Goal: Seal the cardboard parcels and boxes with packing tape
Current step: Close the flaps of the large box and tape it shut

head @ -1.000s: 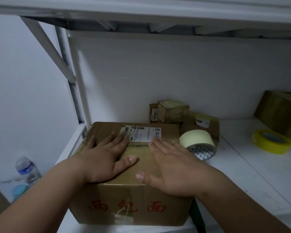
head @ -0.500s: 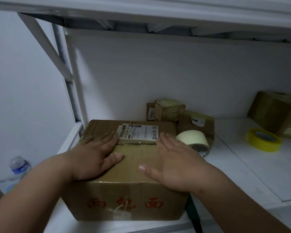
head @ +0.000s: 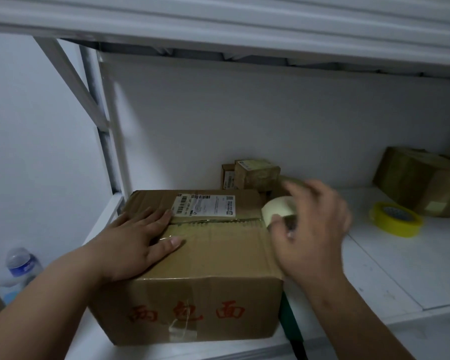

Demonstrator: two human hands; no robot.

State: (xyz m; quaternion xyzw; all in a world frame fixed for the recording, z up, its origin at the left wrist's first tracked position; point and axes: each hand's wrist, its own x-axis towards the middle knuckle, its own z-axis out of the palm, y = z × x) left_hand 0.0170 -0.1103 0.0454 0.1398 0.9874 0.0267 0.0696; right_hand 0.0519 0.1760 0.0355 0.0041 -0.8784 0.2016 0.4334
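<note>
A brown cardboard box [head: 218,255] with red characters on its front and a white shipping label [head: 205,206] on top stands at the left end of the white shelf. My left hand [head: 138,237] lies flat on the box top, fingers straight, over the taped centre seam. My right hand [head: 312,229] is at the box's right edge, its fingers curled round a cream roll of packing tape [head: 278,209]; the hand is blurred and hides most of the roll.
Small cardboard parcels [head: 252,175] are stacked against the back wall. A yellow tape roll [head: 395,219] and a larger taped box [head: 424,180] sit at the right. The white shelf [head: 400,268] runs rightward. A water bottle [head: 21,266] stands lower left. An upper shelf hangs overhead.
My right hand left the box top, moved right and took hold of the cream tape roll. My left hand stayed flat on the box.
</note>
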